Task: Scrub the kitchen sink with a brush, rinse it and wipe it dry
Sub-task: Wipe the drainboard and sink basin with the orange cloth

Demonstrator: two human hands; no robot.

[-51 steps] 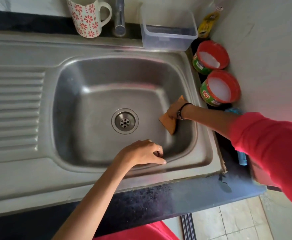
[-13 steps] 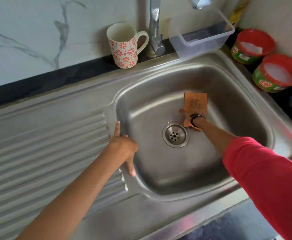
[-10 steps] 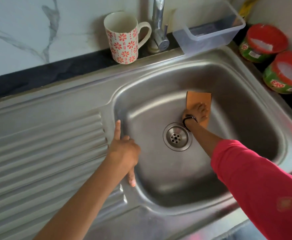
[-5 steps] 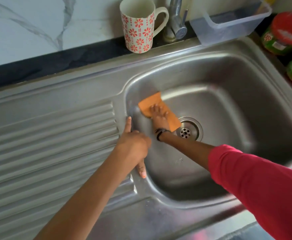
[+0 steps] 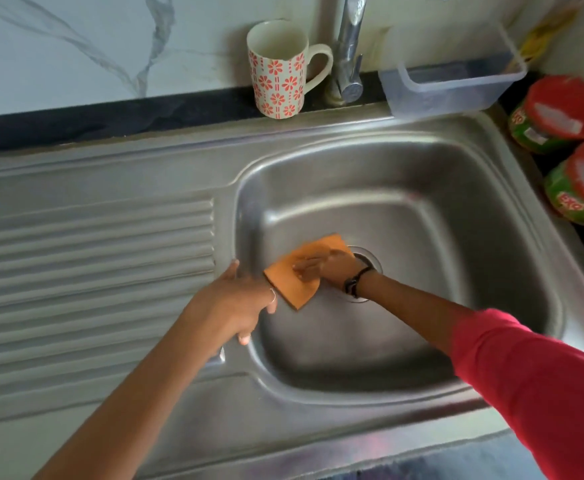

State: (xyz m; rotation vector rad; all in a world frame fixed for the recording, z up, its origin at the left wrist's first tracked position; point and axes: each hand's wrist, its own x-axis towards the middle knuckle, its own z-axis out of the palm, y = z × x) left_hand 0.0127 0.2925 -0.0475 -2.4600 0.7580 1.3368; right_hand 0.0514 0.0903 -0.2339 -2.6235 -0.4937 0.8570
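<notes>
The steel sink (image 5: 491, 209) fills the middle of the head view, its basin bare and dull. My right hand (image 5: 332, 268) lies flat with straight fingers on an orange cloth (image 5: 294, 282), pressing it onto the basin floor just left of the drain (image 5: 370, 263), which the hand and wrist partly cover. My left hand (image 5: 238, 299) rests on the basin's left rim, index finger stretched along the rim, thumb down over the edge, holding nothing. No brush is in view.
A ribbed draining board (image 5: 93, 271) spans the left. At the back stand a flowered mug (image 5: 278, 69), the tap (image 5: 349, 50) and a clear plastic tub (image 5: 453, 81). Two red-lidded green tubs (image 5: 560, 116) sit on the right counter.
My right hand slid the cloth from the basin's right wall across the floor to the far left corner, then back toward me beside the drain. My left hand moved from the front rim to the left rim.
</notes>
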